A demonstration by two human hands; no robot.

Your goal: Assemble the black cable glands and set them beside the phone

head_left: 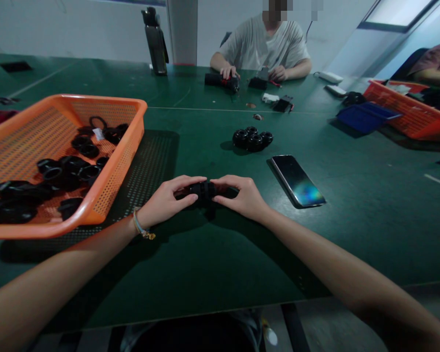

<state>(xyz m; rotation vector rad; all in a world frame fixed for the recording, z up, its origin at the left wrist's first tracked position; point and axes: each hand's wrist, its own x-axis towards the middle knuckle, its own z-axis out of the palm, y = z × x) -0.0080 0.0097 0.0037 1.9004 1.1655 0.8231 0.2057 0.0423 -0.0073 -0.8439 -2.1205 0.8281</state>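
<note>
Stretching across the whole view, the green table [212,254] carries everything, with the orange basket [128,142] on the near left, tilted on its mat and holding loose black rings [69,168]. Far across the table a person [266,46] in a grey shirt works with their own hands on dark parts. To the right of centre lies a phone [297,180], face up, and just beyond it a small cluster of finished black pieces [252,139]. Smallest is the black part [204,190], resting on the table at near centre, pinched from both ends. The left hand [168,200] curls around its left end, thumb under and fingers over; the right hand [242,195] closes over its right end likewise. Both are firmly closed on it. To join the halves well, it looks wise to keep them in line, hold one end steady on the table and turn or press the other evenly, so nothing goes on crooked
</note>
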